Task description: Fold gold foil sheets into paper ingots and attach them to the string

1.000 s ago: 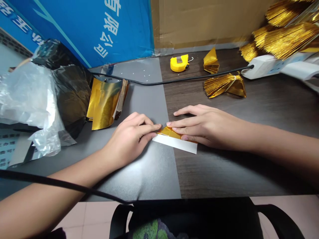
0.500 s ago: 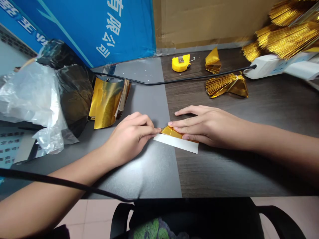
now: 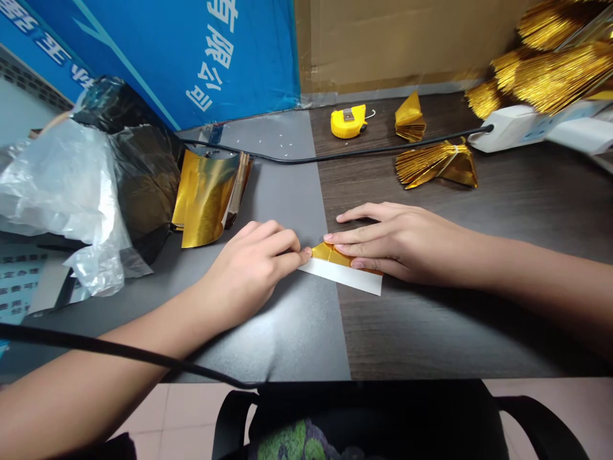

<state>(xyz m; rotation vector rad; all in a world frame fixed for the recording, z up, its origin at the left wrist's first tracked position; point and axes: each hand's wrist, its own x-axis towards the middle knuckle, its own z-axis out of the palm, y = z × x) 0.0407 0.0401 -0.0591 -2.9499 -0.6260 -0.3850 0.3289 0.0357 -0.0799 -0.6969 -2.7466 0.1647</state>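
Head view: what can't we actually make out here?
Folded gold paper: head view, right hand covers most of it; fold shape unclear.
Left hand: own fingers hide whether it pinches or presses the paper's end.
Gold fan pile: cut off by top and right edges.
Tape measure: markings too small.

A little craft workshop where gold paper gets folded.
Heaps of folded gold fans, a stack of shiny gold sheets, a half-folded gold piece, a yellow tape measure, cardboard boxes and plastic bags crowd the dark table.
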